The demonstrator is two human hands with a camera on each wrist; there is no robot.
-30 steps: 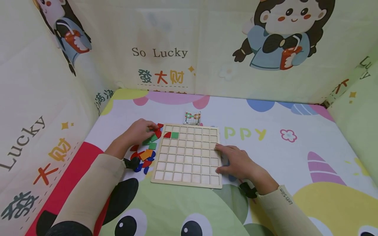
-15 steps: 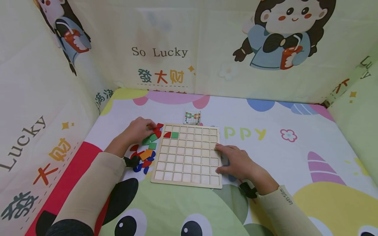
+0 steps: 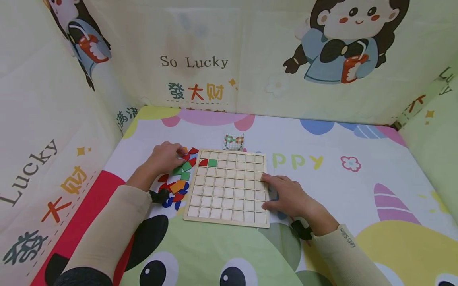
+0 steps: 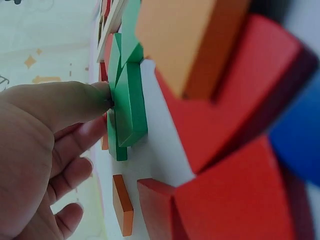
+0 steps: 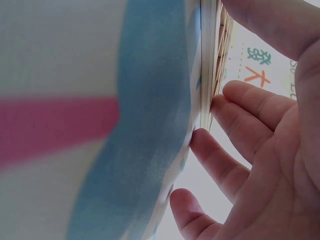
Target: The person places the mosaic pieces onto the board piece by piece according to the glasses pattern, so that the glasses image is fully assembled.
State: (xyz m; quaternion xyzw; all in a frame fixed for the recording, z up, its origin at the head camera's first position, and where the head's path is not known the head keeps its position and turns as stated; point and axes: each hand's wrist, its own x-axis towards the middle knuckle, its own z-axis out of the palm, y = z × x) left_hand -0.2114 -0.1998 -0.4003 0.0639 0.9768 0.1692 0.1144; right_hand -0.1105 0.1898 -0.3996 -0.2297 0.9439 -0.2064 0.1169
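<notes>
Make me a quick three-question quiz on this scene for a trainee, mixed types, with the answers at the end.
1. Multiple choice: what sits in the cells of the grid board?
A) One blue piece and one orange piece
B) One red piece and one green piece
C) Two orange pieces

2. True or false: a small patterned card lies beyond the board's far edge, as the person sees it.

3. Short answer: what is the left hand at, and what is the right hand at?

Key:
1. B
2. True
3. The left hand is at the loose pieces; the right hand is at the board's right edge.
</notes>
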